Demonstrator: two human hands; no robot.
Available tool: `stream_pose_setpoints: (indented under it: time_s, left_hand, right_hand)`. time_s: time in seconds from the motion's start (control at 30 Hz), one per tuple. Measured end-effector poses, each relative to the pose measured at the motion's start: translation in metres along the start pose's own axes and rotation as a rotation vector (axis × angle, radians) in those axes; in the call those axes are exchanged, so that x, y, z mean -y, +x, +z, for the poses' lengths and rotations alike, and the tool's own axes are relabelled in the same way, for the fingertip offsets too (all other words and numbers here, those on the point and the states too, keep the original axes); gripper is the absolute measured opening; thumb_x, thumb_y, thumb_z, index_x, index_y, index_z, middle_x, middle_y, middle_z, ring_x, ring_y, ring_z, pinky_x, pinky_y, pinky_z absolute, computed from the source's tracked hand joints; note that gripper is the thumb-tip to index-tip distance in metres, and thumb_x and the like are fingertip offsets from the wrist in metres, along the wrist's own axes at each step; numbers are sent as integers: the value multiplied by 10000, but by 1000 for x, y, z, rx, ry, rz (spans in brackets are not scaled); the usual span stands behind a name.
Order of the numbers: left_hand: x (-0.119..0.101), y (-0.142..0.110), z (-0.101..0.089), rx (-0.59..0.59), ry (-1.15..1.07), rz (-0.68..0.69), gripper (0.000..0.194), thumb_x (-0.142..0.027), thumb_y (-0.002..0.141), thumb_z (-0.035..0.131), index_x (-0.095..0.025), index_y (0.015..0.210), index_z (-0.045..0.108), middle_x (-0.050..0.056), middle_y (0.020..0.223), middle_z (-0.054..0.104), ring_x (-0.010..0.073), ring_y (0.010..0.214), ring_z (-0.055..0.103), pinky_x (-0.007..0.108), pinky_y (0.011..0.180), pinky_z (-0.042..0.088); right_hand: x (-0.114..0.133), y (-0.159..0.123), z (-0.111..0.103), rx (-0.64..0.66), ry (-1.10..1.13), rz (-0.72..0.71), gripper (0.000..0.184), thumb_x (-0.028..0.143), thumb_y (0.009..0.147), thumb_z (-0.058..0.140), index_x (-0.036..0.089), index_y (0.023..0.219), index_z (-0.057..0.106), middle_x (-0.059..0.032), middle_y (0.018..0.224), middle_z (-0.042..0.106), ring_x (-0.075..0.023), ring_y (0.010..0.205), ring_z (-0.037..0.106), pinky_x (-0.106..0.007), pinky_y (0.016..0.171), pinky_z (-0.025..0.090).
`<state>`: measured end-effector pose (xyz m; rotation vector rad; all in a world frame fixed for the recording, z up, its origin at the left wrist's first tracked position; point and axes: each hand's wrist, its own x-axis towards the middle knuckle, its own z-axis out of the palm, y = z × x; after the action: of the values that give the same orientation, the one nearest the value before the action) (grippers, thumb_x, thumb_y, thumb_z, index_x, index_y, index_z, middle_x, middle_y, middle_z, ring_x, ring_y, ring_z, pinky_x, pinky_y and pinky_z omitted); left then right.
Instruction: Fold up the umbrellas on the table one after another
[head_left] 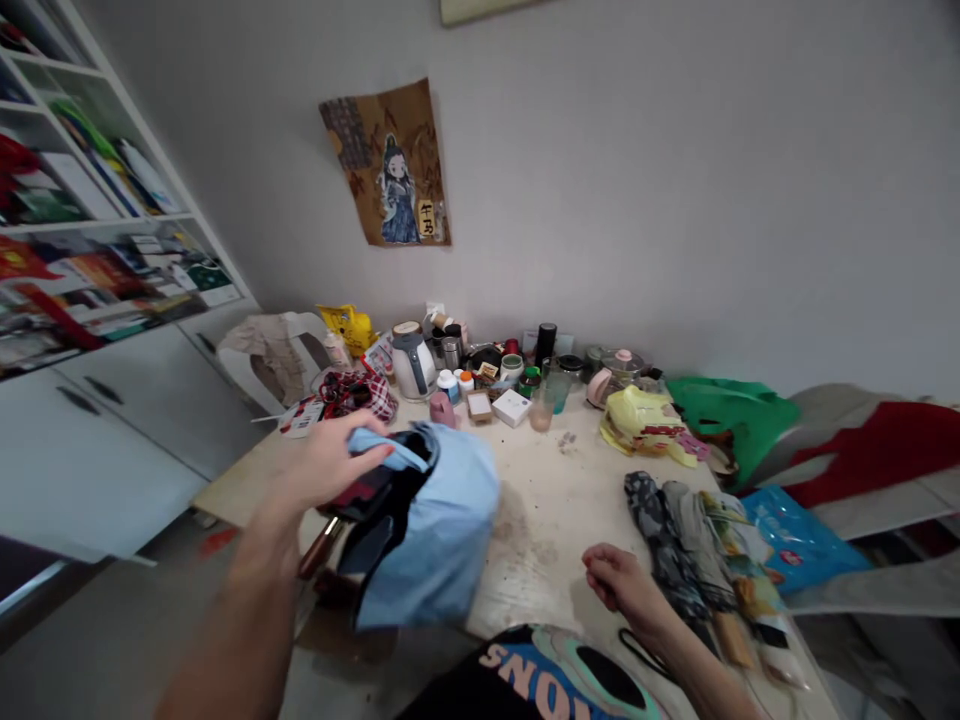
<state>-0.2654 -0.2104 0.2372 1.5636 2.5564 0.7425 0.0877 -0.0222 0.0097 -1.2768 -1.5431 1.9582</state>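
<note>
A light blue umbrella [454,530] with a dark lining hangs loosely gathered over the table's front left edge. My left hand [334,460] is closed on a blue fold or strap at its rim, thumb and fingers pinching the cloth. A brown handle [319,550] with a gold-coloured collar sticks out below that hand, pointing down and left. My right hand [619,580] is held curled over the table's front, with nothing visible in its fingers. Beside it lie several folded umbrellas, among them a dark camouflage-patterned one [660,530] and a grey one [697,530].
Along the table's [540,480] back stand a white kettle [412,365], bottles, cups and a small white box [513,407]. Further right are a yellow bag [641,420], a green bag [739,410] and a blue packet [799,540]. A chair [262,365] stands back left.
</note>
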Motion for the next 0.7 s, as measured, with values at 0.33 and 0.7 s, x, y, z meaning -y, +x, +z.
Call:
stream_pose_setpoints:
  time_s: [0.33,0.7]
  left_hand:
    - [-129,72,128,373,46,521,236,-141,668,610,-206,889,658,49,937,658,227,937,591,295,853,419]
    - [-143,80,205,156,-154,439,14,-216,785,561,-206,792,568,26,848,593,190,850,551,307,807,424]
  right_hand:
    - [76,-12,19,-93,-248,-432,222,365,712,563,197,858,569,15,669,584,-121,559,518,-249,535,415]
    - [23,9,27,-447,-346,-566,358,298,796,562,198,1136,513,-91,1026,590,-184,727,580,-341,732,505]
